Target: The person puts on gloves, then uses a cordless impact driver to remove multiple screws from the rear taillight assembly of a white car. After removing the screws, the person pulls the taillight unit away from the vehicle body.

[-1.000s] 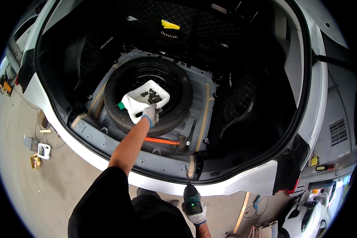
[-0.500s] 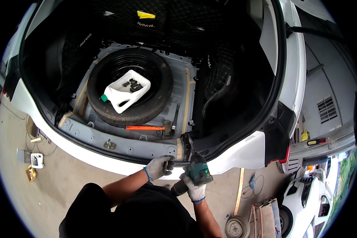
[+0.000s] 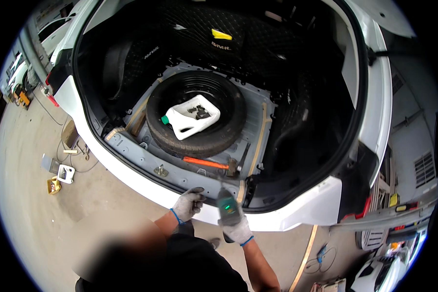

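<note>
My right hand (image 3: 238, 230), in a whitish work glove with a blue cuff, grips a teal-and-black cordless drill (image 3: 228, 208). The drill is blurred, and a green light glows on its body. Its front end lies over the car's grey rear sill (image 3: 180, 181), just left of the tan tape at the sill's right end. To the left, my gloved left hand (image 3: 189, 205) hovers by the white bumper edge with its fingers curled together; whatever they may pinch is too small to make out. Beyond the sill, an orange-handled hammer (image 3: 207, 162) lies on the trunk floor.
A spare tyre (image 3: 199, 147) fills the trunk well. On it sits a cut-open white jug (image 3: 192, 127) with a green cap, holding small dark parts. A yellow item (image 3: 222, 34) lies deeper inside. At left on the ground stand a white container (image 3: 65, 173) and a yellow one (image 3: 53, 185).
The drill has moved left, away from the trunk's right corner to over the sill. My left hand stays curled near the bumper. The whole view has swung, shifting the car rightward in it.
</note>
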A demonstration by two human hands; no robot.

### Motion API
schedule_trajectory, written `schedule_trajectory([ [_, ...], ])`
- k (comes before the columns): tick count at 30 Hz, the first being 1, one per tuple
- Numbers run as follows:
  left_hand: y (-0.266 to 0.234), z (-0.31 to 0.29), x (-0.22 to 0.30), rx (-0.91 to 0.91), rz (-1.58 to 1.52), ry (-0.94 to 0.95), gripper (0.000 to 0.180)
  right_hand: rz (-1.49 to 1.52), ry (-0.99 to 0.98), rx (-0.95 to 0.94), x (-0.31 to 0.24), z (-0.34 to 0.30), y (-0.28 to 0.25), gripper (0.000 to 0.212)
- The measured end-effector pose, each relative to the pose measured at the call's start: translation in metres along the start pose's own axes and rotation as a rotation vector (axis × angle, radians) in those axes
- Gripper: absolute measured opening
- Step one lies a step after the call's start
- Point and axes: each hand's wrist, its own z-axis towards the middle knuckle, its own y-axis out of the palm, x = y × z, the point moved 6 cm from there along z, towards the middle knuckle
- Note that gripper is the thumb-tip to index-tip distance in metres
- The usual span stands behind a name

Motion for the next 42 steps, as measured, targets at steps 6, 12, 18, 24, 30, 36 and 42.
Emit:
schedule_trajectory([
  [6, -0.024, 0.035, 0.068, 0.109, 0.143, 0.088, 0.025, -0.716, -0.195, -0.299, -0.083, 0.052, 0.059, 0.108],
  [12, -0.031, 0.089, 0.124, 0.131, 0.152, 0.136, 0.031, -0.748, -0.038, -0.292, -0.091, 0.117, 0.082, 0.099],
  [18, -0.050, 0.211, 0.170, 0.122, 0.209, 0.170, 0.030, -0.843, -0.186, -0.084, -0.119, 0.162, 0.069, 0.092],
  [24, -0.046, 0.316, 0.289, 0.253, 0.517, 0.251, 0.022, -0.820, -0.088, -0.046, -0.106, 0.151, 0.063, 0.080],
  [30, -0.082, 0.437, 0.338, 0.232, 1.379, 0.465, 0.029, -0.737, 0.413, -0.023, -0.061, 0.150, 0.050, 0.085],
  [36, -0.088, 0.456, 0.327, 0.280, 1.765, 0.429, 0.030, -0.803, 0.464, -0.063, -0.038, 0.166, 0.039, 0.086],
  [42, -0.090, 0.442, 0.344, 0.256, 1.700, 0.394, 0.038, -0.870, 0.410, -0.001, -0.038, 0.200, 0.035, 0.087],
])
